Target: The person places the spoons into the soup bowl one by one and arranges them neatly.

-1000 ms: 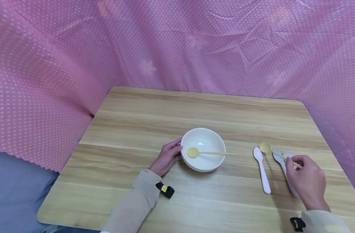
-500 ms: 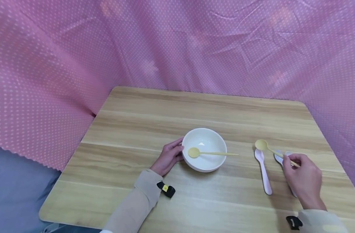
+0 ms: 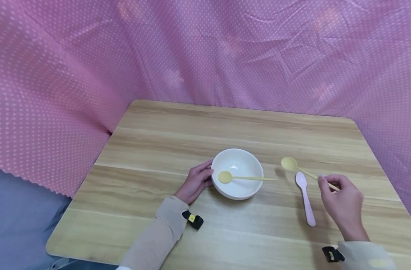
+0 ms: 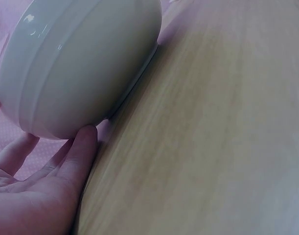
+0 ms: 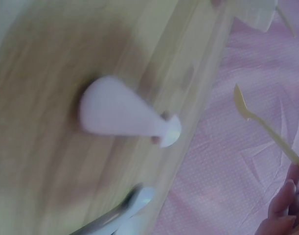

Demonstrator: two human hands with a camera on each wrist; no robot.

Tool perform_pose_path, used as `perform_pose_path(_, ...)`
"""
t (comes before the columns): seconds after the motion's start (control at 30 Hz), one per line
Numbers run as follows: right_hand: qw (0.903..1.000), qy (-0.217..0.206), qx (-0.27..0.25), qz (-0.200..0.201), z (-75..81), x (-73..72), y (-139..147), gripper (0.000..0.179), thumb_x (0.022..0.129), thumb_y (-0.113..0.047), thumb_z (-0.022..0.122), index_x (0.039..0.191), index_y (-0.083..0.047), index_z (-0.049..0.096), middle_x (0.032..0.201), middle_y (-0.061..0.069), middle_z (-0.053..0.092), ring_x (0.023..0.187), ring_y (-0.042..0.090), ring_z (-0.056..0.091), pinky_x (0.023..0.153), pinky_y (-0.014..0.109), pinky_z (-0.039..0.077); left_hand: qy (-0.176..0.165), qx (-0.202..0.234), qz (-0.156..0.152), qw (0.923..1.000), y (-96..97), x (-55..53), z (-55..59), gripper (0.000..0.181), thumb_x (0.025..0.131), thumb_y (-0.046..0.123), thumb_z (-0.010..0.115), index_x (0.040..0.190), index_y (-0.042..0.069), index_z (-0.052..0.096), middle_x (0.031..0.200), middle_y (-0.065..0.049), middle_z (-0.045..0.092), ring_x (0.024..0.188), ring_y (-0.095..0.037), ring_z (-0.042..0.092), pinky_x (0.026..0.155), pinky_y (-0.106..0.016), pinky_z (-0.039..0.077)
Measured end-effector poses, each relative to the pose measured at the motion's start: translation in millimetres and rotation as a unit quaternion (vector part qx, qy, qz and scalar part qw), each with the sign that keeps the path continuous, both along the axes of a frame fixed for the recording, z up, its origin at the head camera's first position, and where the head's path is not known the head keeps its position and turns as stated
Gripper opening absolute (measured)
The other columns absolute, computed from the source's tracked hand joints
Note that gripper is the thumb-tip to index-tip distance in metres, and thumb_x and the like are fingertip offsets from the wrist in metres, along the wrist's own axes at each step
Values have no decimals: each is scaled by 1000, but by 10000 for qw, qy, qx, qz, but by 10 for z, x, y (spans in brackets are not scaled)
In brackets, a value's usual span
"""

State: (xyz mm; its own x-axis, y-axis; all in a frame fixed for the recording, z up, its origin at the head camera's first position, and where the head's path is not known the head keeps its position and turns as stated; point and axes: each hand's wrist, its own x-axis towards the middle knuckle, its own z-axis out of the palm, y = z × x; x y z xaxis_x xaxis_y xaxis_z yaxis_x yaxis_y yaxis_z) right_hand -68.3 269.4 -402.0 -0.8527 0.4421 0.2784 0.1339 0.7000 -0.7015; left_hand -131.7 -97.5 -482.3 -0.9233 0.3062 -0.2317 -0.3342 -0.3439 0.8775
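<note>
My left hand [image 3: 196,182] rests against the left side of a white bowl [image 3: 237,193], fairly straight fingers touching its outer wall; the left wrist view shows fingertips at the bowl's [image 4: 90,63] underside. A yellow spoon [image 3: 225,177] lies across the bowl, its handle reaching over the right rim. My right hand [image 3: 343,202] pinches the handle of another yellow spoon [image 3: 289,163], held above the table with its head pointing left. Below it lies a pale pink spoon [image 3: 305,198]. The right wrist view also shows pale spoons [image 5: 142,197] that the right hand hides in the head view.
The wood-grain table [image 3: 151,142] has rounded corners. A pink dotted cloth [image 3: 205,52] hangs behind it and at both sides. Blue fabric [image 3: 20,221] shows at the lower left.
My right hand has moved left with its yellow spoon, from over the pale spoons to past the head of the pink spoon. My left hand and the bowl have stayed in place.
</note>
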Motion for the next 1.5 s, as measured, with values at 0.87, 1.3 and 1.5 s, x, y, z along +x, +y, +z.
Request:
perform_pose_path(0.87,9964,-349,-711,314,60,-95,-322,12,86,-25,66,80,-15,64,80,-14,62,77,-9,53,58,9,41,79,-40,-49,9999,-1,-6,18,52,92,14,54,143,10,41,147,-12,40,119,-22,53,91,-33,50)
perform_pose_path(1.3,9940,-85,-877,647,86,-92,-456,12,85,-19,66,82,-7,65,71,-23,57,75,-9,54,56,10,42,132,6,-39,9999,-8,2,7,53,92,15,55,143,9,40,147,-13,40,117,-21,54,91,-32,51)
perform_pose_path(1.5,9937,-20,-737,842,64,-99,-503,11,86,-18,66,81,-8,65,77,-13,62,76,-10,54,58,10,42,44,-4,-45,10000,-5,2,13,54,92,16,56,143,11,41,147,-11,40,119,-22,53,92,-32,50)
